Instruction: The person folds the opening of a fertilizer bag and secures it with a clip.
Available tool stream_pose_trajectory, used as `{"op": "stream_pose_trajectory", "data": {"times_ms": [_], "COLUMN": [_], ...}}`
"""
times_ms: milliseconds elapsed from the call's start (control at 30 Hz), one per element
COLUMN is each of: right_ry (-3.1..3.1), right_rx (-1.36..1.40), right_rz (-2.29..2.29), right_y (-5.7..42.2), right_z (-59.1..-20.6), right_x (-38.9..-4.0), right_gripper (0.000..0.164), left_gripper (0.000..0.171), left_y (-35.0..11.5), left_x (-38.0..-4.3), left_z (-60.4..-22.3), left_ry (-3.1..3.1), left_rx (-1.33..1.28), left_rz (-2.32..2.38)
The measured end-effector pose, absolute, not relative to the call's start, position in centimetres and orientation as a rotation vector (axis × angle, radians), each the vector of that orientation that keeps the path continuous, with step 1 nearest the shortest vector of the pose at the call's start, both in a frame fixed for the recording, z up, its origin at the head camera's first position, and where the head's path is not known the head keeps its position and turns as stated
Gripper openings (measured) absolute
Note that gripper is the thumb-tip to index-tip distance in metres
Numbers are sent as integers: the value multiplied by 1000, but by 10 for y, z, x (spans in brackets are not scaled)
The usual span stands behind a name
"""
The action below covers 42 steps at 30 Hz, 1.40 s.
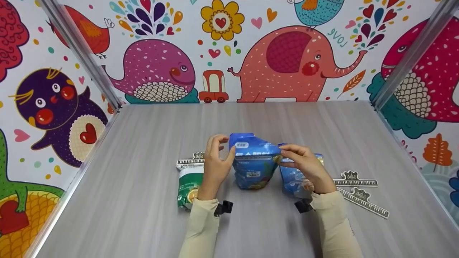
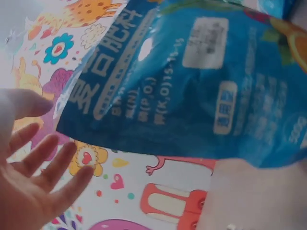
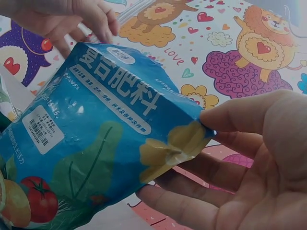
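Observation:
A blue fertilizer bag (image 1: 252,166) stands in the middle of the grey table, its top bent over at an angle. At its top right corner my right hand (image 1: 310,165) pinches the edge between thumb and fingers; the right wrist view shows that corner (image 3: 184,143) close up. Beside the top left corner is my left hand (image 1: 217,165). In the left wrist view its fingers (image 2: 45,165) are spread and relaxed, with the thumb near the bag's edge. A second blue bag (image 1: 292,181) is partly hidden behind my right hand.
Left of my left hand lies a green and white bag (image 1: 188,182) with a piano-keyboard clip (image 1: 190,162) along its top. Two more such clips, an upper one (image 1: 358,183) and a slanted one (image 1: 365,204), lie at the right. Cartoon-printed walls (image 1: 215,53) enclose the table.

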State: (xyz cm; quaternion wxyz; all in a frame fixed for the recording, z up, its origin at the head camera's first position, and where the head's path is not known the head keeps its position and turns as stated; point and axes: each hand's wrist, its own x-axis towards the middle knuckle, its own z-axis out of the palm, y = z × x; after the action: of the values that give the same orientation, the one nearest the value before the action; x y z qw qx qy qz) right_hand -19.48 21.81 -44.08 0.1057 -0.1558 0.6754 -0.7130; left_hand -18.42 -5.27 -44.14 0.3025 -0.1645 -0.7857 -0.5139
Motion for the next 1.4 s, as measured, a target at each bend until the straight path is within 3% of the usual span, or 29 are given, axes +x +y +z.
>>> {"op": "stream_pose_trajectory", "data": {"times_ms": [367, 733, 1400], "right_ry": [1992, 1995, 1987], "right_rx": [-471, -483, -477], "right_rz": [-2100, -2100, -2106], "right_y": [218, 217, 218], "right_z": [-440, -440, -442], "right_x": [-193, -194, -195], "right_gripper": [24, 21, 24], "left_gripper": [34, 66, 82], "left_y": [-39, -17, -8], "left_x": [-179, -161, -155], "left_z": [-439, -438, -446], "left_ry": [-2037, -2245, -2640], "left_rx": [-472, -386, -384], "left_rz": [-616, -361, -140]}}
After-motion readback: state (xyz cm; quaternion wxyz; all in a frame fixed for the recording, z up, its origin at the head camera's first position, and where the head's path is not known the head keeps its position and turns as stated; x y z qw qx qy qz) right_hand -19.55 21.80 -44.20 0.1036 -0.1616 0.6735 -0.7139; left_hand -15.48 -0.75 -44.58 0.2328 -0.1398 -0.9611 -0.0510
